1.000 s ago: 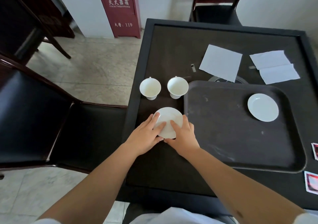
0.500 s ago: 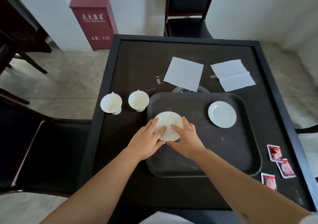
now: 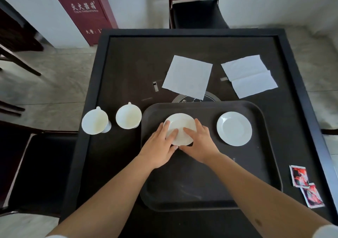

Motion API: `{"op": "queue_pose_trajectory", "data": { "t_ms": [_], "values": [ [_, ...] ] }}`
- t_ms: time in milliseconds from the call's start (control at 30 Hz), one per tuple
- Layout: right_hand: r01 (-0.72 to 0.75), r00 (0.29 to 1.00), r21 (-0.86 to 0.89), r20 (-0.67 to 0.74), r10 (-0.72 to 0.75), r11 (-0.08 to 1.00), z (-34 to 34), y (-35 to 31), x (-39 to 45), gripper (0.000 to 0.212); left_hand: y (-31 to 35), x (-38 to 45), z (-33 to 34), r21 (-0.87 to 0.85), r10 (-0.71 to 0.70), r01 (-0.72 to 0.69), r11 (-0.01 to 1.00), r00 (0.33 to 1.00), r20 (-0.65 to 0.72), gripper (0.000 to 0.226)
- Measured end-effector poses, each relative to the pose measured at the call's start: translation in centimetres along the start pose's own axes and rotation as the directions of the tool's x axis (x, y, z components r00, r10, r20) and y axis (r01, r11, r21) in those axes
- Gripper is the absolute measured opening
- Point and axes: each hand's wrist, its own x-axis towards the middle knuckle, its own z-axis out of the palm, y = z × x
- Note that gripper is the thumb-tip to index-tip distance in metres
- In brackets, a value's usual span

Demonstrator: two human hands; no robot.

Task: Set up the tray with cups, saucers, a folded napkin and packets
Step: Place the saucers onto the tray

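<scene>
Setting the second saucer [image 3: 180,128] down on the tray [image 3: 201,192] right now, both hands on it: my left hand [image 3: 161,146] has its fingers laid over the near-left edge with the thumb tucked under by the rim, and my right hand [image 3: 198,142] is doing the same from the near-right side, so it's grasped between the two of them. A second ago this saucer was off the tray, on the table in front of the cups, so it has crossed the lip and now sits at the tray's back-left part. Can't quite tell if it's fully resting flat yet. The first saucer [image 3: 234,128] is already on the tray, well apart to the right. That means both saucers are basically sorted, and I reckon the two cups [image 3: 95,121] [image 3: 128,116] come next; they're standing on the table [image 3: 128,64] just left of the tray. The napkins [image 3: 187,76] [image 3: 249,78] behind the tray and the red packets [image 3: 300,176] on the right are untouched.
</scene>
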Motion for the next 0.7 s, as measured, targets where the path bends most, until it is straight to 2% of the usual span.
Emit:
{"op": "queue_pose_trajectory", "data": {
  "t_ms": [300, 467, 700],
  "values": [
    [0.119, 0.985, -0.191, -0.102, -0.141, 0.974, 2.2, 1.8, -0.8, 0.067, 0.1, -0.2, 2.6, 0.038, -0.023, 0.027, 0.999, 0.994, -0.107, 0.062],
    [0.109, 0.982, -0.24, -0.124, -0.142, 0.965, 3.2, 2.3, -0.5, 0.068, -0.1, -0.1, 3.1, 0.03, -0.004, 0.008, 1.0, 0.987, -0.158, 0.061],
    [0.078, 0.988, -0.296, -0.108, -0.114, 0.952, 3.2, 2.1, -0.6, 0.073, -0.1, -0.2, 3.2, 0.054, -0.012, 0.02, 0.998, 0.988, -0.152, 0.063]
  ]
}}
